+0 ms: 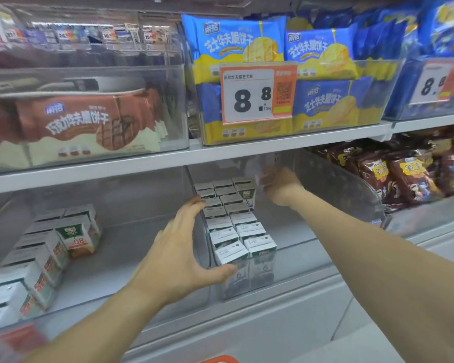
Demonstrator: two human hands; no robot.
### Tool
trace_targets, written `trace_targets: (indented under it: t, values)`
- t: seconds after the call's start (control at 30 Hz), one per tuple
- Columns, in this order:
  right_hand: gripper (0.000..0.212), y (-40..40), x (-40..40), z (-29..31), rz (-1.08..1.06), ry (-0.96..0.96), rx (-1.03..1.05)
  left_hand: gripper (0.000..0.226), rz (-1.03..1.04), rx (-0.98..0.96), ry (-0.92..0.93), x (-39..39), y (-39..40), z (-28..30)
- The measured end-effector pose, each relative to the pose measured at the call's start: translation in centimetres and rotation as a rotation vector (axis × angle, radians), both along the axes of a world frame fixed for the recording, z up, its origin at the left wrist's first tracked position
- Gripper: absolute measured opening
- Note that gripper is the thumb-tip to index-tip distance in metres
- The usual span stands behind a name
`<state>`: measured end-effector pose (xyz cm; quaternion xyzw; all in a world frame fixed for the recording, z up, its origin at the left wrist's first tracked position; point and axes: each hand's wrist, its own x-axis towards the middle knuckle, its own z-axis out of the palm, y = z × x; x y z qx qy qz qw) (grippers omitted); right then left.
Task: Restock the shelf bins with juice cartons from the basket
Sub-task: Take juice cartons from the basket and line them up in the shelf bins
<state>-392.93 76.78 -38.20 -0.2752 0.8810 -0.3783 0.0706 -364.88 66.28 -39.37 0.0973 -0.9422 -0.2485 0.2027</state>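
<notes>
Here, left hand (180,247) at frame centre, fingers spread against the clear bin (312,260) wall beside rowed juice cartons (233,229), right hand (279,186) reaching deep — pinching a blurred white carton (262,176), upper centre-right.

White shop shelving (220,150) stocked with biscuit packets (236,48)

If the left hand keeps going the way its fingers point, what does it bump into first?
Probably the clear bin wall beside the rows of cartons. The left hand is open, fingertips already at that wall, though depth is hard to judge.
</notes>
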Motion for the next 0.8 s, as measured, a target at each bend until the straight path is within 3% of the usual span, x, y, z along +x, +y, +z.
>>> trace_targets:
  t: [0.1, 0.2, 0.3, 0.4, 0.47, 0.53, 0.67, 0.8]
  values:
    - [0.033, 3.5, 4.0, 1.4, -0.132, 0.027, -0.327, 0.118, 0.011, -0.015, 0.007, 0.0, -0.1, 0.1]
    - [0.026, 7.7, 10.7, 1.9, -0.167, -0.107, -0.660, 0.120, 0.049, -0.061, -0.041, -0.1, -0.1, 0.5]
    - [0.023, 10.2, 17.4, 1.5, -0.128, -0.184, -0.717, 0.112, 0.078, -0.176, 0.023, 0.9, 1.1, 0.8]
    - [0.021, 10.6, 22.7, -1.1, -0.075, -0.432, -0.628, 0.062, -0.019, -0.130, 0.361, 4.4, 3.4, -0.6]
    - [0.019, 10.3, 25.5, -3.8, -0.026, -0.572, -0.500, 0.027, -0.046, -0.098, 0.464, 8.1, 4.6, -3.2]
    - [0.016, 9.6, 27.9, -6.9, 0.023, -0.681, -0.361, 0.011, -0.003, -0.014, 0.304, 12.4, 4.9, -7.5]
    - [0.017, 8.1, 31.9, -14.8, 0.056, -0.816, -0.094, 0.012, 0.230, 0.233, -0.217, 22.0, 3.9, -19.2]
    - [0.015, 7.7, 35.6, -23.0, 0.060, -0.846, 0.081, 0.012, 0.416, 0.384, -0.491, 28.9, 3.8, -27.0]
